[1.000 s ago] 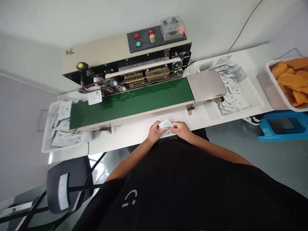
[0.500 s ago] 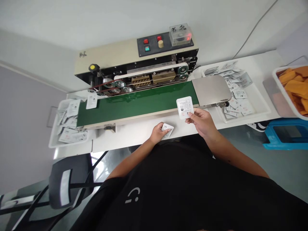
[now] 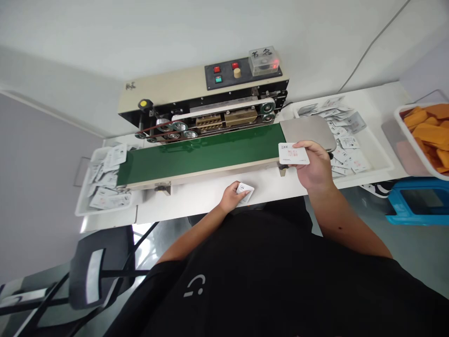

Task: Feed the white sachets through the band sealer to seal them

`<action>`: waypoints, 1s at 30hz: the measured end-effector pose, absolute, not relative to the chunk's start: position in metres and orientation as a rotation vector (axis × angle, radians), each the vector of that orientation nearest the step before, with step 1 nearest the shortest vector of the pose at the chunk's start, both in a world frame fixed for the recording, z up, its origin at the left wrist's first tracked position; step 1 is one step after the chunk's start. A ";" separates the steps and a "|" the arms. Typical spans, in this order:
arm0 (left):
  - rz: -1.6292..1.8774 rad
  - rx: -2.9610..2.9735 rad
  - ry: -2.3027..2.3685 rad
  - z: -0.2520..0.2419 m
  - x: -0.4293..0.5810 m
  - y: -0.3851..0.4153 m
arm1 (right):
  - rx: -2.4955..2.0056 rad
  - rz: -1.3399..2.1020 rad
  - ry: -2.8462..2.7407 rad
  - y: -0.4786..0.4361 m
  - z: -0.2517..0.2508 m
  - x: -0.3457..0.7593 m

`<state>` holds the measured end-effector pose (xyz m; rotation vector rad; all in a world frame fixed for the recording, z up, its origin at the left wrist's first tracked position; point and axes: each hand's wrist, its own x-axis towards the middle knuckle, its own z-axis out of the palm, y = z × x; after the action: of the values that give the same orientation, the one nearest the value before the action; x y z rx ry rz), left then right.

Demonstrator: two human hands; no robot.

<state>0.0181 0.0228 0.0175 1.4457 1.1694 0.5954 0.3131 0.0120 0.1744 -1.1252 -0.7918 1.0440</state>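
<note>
My right hand [image 3: 315,161] grips a flat white printed sachet [image 3: 293,154] by its right end. It holds the sachet sideways over the near edge where the green conveyor belt [image 3: 210,157] meets the metal plate [image 3: 308,131]. Close to my body, above the table's front edge, my left hand [image 3: 232,196] is closed on white sachets [image 3: 245,191]; how many lie in that grip I cannot tell. Behind the belt stands a band sealing machine [image 3: 206,110] with rollers and a control panel.
A white tray [image 3: 380,164] of sachets stands right of the machine, another tray [image 3: 79,199] of them at the belt's left end. Far right are a bin [image 3: 403,140] of orange packets and a blue plastic stool [image 3: 417,201]. A black chair [image 3: 101,267] is lower left.
My right hand has moved right, turning its sachet from upright to sideways with a different print showing. The sachet at the belt's left end has gone off it to the left tray. My left hand stays put.
</note>
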 end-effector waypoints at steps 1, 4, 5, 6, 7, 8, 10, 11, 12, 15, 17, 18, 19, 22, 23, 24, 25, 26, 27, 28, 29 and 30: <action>0.596 1.444 1.170 0.018 0.018 0.023 | -1.096 1.110 -0.782 0.013 0.177 0.315; 0.598 1.430 1.167 0.019 0.018 0.022 | -1.086 1.220 -0.778 0.020 0.182 0.319; 0.594 1.424 1.168 0.019 0.018 0.022 | -1.118 1.212 -0.787 0.024 0.183 0.320; 0.590 1.421 1.169 0.020 0.018 0.022 | -1.157 1.191 -0.798 0.028 0.183 0.322; 0.587 1.420 1.169 0.020 0.018 0.021 | -1.197 1.171 -0.815 0.034 0.182 0.323; 0.586 1.420 1.167 0.020 0.018 0.021 | -1.234 1.151 -0.829 0.040 0.181 0.326; 0.590 1.418 1.151 0.020 0.018 0.022 | -1.305 1.112 -0.837 0.056 0.177 0.332; 0.594 1.416 1.143 0.019 0.018 0.022 | -1.339 1.090 -0.829 0.065 0.175 0.335; 0.596 1.415 1.139 0.019 0.018 0.022 | -1.368 1.063 -0.816 0.074 0.173 0.339; 0.593 1.430 1.148 0.018 0.018 0.023 | -1.412 0.970 -0.768 0.099 0.168 0.346; 0.596 1.445 1.157 0.018 0.018 0.023 | -1.422 0.932 -0.754 0.112 0.167 0.346; 0.601 1.452 1.159 0.018 0.018 0.023 | -1.428 0.922 -0.754 0.119 0.168 0.345; 0.605 1.457 1.160 0.018 0.018 0.023 | -1.438 0.916 -0.757 0.125 0.168 0.344; 0.605 1.466 1.161 0.019 0.018 0.022 | -1.474 0.910 -0.777 0.143 0.169 0.338; 0.601 1.465 1.161 0.019 0.018 0.022 | -1.484 0.920 -0.791 0.149 0.170 0.337; 0.599 1.463 1.161 0.019 0.018 0.022 | -1.493 0.933 -0.809 0.155 0.170 0.335; 0.601 1.463 1.160 0.019 0.018 0.022 | -1.498 0.936 -0.831 0.159 0.171 0.334; 0.606 1.463 1.158 0.018 0.018 0.023 | -1.501 0.922 -0.859 0.160 0.172 0.332; 0.612 1.462 1.154 0.018 0.018 0.023 | -1.505 0.881 -0.890 0.159 0.173 0.330; 0.616 1.459 1.150 0.018 0.018 0.023 | -1.508 0.814 -0.920 0.155 0.174 0.327; 0.618 1.455 1.148 0.018 0.018 0.023 | -1.508 0.731 -0.945 0.146 0.174 0.324; 0.618 1.448 1.146 0.018 0.017 0.023 | -1.506 0.647 -0.965 0.134 0.174 0.319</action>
<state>0.0175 0.0227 0.0179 1.4484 1.1461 0.6179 0.3195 0.1343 0.1738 -1.5056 -0.9646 0.6472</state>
